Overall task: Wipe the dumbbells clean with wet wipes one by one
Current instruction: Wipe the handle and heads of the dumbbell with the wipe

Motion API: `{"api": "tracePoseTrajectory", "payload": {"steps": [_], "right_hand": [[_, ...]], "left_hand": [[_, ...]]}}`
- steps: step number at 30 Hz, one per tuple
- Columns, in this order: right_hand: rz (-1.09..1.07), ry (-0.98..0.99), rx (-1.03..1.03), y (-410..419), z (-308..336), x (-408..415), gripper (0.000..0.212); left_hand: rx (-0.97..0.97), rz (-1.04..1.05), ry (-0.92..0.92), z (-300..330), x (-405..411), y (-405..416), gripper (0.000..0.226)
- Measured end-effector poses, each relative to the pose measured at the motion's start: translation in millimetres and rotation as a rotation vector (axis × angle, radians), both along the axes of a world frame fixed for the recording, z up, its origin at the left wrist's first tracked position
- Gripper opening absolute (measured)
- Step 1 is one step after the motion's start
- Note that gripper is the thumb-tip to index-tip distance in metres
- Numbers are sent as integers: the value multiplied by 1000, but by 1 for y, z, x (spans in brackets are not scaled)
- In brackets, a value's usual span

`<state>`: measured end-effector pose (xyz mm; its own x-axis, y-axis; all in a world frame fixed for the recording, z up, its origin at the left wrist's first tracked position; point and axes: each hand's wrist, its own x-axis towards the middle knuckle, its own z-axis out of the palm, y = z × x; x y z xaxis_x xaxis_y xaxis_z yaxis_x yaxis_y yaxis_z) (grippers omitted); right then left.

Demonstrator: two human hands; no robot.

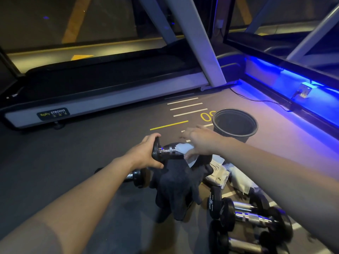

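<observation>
My left hand (pixel 146 153) grips the left head of a small black dumbbell (pixel 166 150) with a chrome handle, held above the floor. My right hand (pixel 200 142) presses a white wet wipe (pixel 184 148) onto the handle and right end of that dumbbell; the right head is hidden under the wipe and hand. A black cloth (pixel 176 187) hangs below the dumbbell. Another dumbbell (pixel 136 177) lies on the floor under my left wrist. Several more dumbbells (pixel 249 217) lie at the lower right. A white wipes pack (pixel 218 173) lies on the floor beneath my right forearm.
A black round bin (pixel 235 125) stands on the floor just beyond my right hand. A treadmill (pixel 102 99) runs across the back left. A blue-lit ledge (pixel 293 88) with a socket and cable lines the right side. The floor has yellow and white markings.
</observation>
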<state>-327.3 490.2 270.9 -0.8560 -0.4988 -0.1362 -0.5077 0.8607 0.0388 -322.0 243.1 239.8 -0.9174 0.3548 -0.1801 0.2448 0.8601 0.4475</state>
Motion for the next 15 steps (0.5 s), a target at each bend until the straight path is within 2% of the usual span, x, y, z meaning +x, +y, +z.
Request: {"api": "tracePoseTrajectory", "payload": {"steps": [4,7,11,15], "right_hand": [[42,24,-7,8,7,6,61],[28,7,24,10,-1,9,63],[30,40,47,9,-3,9,54],[-2,4,115,5,3,7,62]], "left_hand": [[10,-1,-7,0,0,0,113],[11,-7,-2,1,1,0,112],[3,-7,0,0,1,0,112],[0,-4,-8,-1,-1,-1,113]]}}
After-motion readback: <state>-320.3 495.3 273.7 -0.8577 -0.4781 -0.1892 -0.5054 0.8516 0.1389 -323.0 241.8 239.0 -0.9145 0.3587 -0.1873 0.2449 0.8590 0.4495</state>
